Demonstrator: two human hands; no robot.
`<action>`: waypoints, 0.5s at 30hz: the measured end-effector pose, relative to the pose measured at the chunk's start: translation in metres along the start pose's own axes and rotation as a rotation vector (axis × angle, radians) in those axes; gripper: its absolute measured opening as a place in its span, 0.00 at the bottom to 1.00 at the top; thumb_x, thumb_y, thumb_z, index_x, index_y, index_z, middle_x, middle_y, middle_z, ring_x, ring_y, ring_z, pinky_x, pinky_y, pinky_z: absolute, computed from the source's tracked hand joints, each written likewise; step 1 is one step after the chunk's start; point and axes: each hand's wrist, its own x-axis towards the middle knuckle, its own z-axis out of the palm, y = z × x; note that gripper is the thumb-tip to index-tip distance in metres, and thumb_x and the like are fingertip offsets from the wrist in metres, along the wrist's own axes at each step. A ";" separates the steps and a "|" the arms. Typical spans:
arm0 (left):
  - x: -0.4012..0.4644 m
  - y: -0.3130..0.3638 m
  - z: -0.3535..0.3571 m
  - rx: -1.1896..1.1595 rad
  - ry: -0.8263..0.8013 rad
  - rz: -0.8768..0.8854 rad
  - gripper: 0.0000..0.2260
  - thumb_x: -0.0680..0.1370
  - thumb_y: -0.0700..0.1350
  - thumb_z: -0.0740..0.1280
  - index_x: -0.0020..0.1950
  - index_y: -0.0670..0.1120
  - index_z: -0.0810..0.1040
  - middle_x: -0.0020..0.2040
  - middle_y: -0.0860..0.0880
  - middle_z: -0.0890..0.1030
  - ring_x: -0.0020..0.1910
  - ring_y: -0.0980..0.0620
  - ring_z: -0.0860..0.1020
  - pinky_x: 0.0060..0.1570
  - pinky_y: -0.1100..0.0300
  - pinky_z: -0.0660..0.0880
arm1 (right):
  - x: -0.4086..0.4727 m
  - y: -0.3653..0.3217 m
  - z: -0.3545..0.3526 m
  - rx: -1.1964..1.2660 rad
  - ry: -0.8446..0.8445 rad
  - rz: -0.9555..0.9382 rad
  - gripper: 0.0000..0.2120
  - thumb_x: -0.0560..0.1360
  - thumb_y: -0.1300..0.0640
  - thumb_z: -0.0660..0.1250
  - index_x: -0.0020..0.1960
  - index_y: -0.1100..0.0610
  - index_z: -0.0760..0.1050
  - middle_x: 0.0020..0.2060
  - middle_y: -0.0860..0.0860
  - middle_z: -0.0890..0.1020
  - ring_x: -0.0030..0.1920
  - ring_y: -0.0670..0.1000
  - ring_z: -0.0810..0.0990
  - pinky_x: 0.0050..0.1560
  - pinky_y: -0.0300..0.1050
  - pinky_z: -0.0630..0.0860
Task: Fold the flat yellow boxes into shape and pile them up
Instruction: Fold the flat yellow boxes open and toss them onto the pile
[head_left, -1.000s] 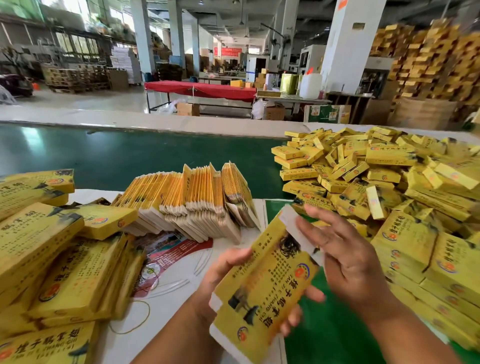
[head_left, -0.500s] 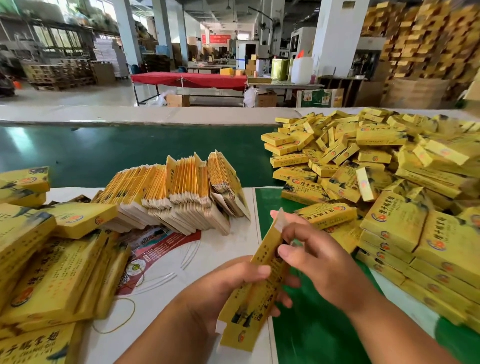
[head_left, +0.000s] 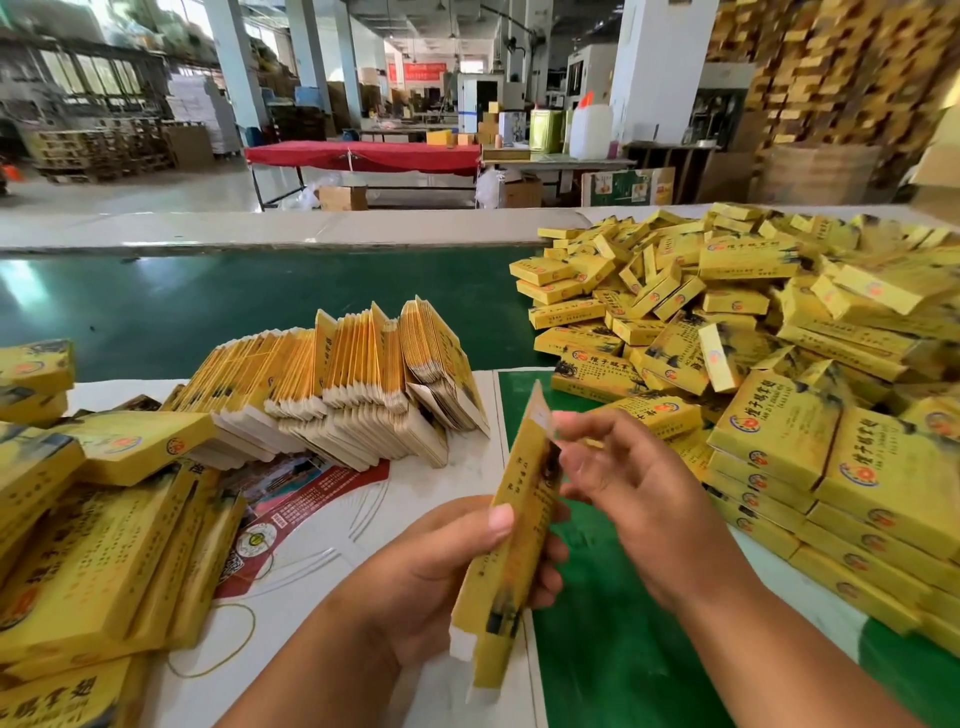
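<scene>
Green matting and white printed paper cover the tabletop (head_left: 613, 639) nearest the camera, and above them a yellow box (head_left: 511, 545) stands almost edge-on, tilted slightly, its narrow side panel printed with small dark text and a dark ink motif near the bottom. It is thin glossy card, with plain white flaps showing at the lower end and at the pointed top. The left hand (head_left: 447, 577) grips its lower half — thumb pressed on the near face, fingers curled round the back. The right hand (head_left: 623, 483) is at the upper half, its fingers bent toward the top flap; blur hides whether they pinch the card.

To the left lie folded boxes (head_left: 98, 535) in slanting rows, flat-sided and oblong. Behind the hands, flat unfolded blanks (head_left: 337, 395) stand on edge in fanned bundles, yellow faces and pale cut edges. On the right, finished boxes are stacked in neat layers (head_left: 852, 499), and beyond them a loose heap (head_left: 691, 291) spreads across the dark green belt (head_left: 208, 306). Farther off stands a red-covered table (head_left: 363, 156).
</scene>
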 end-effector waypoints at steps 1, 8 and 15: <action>0.000 0.001 0.000 -0.004 0.056 0.032 0.38 0.60 0.56 0.81 0.62 0.36 0.76 0.50 0.39 0.80 0.45 0.44 0.80 0.50 0.52 0.78 | 0.000 0.002 0.002 -0.012 0.058 0.034 0.23 0.64 0.35 0.73 0.52 0.48 0.79 0.50 0.43 0.83 0.52 0.46 0.83 0.47 0.46 0.82; 0.003 -0.001 0.006 0.329 0.358 0.112 0.34 0.59 0.53 0.81 0.62 0.46 0.75 0.51 0.45 0.84 0.48 0.47 0.84 0.44 0.57 0.80 | -0.006 0.002 0.013 -0.140 -0.150 0.150 0.32 0.62 0.27 0.70 0.57 0.47 0.83 0.50 0.42 0.86 0.52 0.44 0.85 0.54 0.48 0.82; 0.003 -0.003 0.011 0.467 0.463 0.196 0.28 0.58 0.52 0.81 0.55 0.51 0.77 0.46 0.50 0.86 0.44 0.50 0.85 0.39 0.62 0.81 | -0.005 0.006 0.012 -0.078 -0.127 0.167 0.17 0.71 0.44 0.71 0.55 0.51 0.84 0.48 0.47 0.87 0.50 0.49 0.86 0.55 0.52 0.81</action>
